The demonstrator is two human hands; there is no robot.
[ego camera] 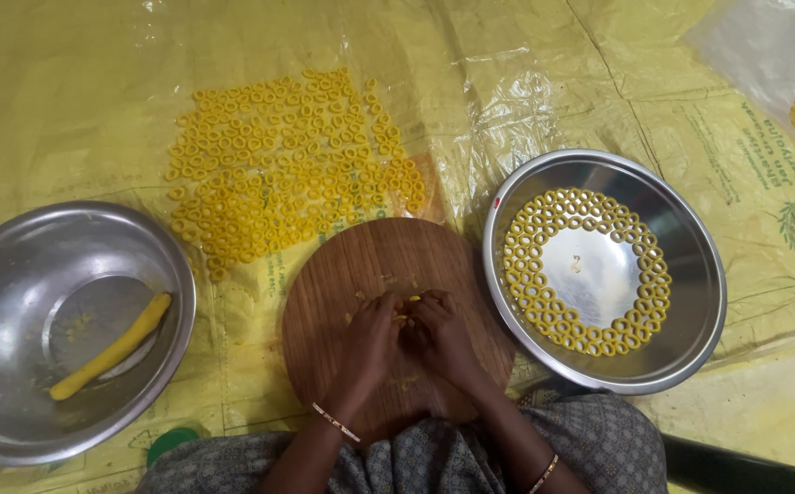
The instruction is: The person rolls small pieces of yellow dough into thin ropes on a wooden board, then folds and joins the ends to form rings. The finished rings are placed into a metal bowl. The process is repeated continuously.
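Sheeting, yellow and crinkled, covered the floor, with many small yellow dough rings spread on it. Two steel bowls flanked a round wooden board: the left bowl held a yellow dough roll, the right bowl a double band of dough rings. Over the board, the left hand and right hand met, fingertips pinched together on a small dough piece.

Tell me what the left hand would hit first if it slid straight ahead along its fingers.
Likely the right hand: the left hand points up and slightly right, fingers meeting over a bit of yellow dough on the round wooden board.
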